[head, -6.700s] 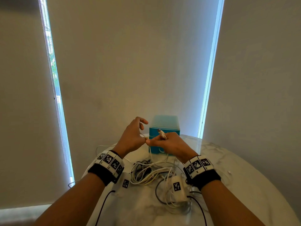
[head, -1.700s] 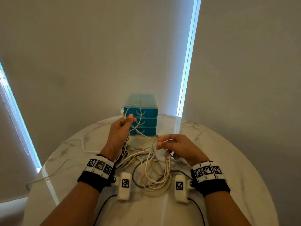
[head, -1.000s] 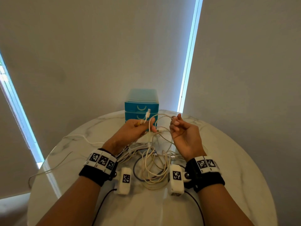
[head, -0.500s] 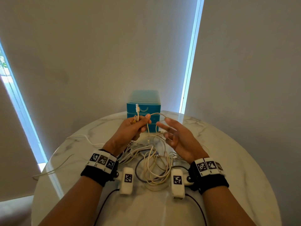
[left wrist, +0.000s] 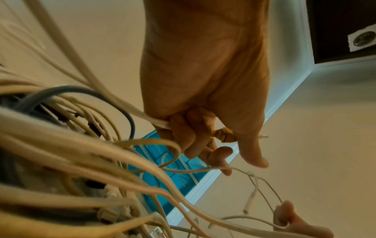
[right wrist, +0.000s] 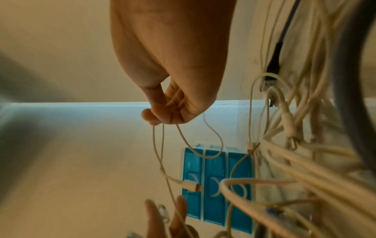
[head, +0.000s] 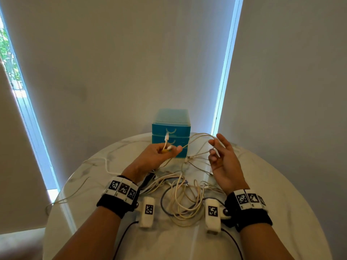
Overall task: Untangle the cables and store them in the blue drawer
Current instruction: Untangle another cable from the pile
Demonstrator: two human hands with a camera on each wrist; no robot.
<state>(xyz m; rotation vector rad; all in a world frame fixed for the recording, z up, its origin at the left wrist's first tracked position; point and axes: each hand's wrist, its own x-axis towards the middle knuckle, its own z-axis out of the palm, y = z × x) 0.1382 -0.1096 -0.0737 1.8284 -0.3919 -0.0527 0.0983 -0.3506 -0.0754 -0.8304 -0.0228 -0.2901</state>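
A pile of tangled white cables and one dark cable lies on the round marble table between my wrists. My left hand is raised over it and grips a few cable ends; a white plug sticks up from the fist and a yellow connector shows between its fingers. My right hand pinches a thin white cable loop that runs across to the left hand. The blue drawer unit stands behind both hands, with all three drawers closed.
One white cable trails left across the table and over its edge. Blinds hang close behind the drawer unit, with bright window gaps on either side. The table's right part carries no cables.
My right hand has moved right, away from the left hand, drawing the thin loop wider. The left hand has kept its grip and sunk slightly.
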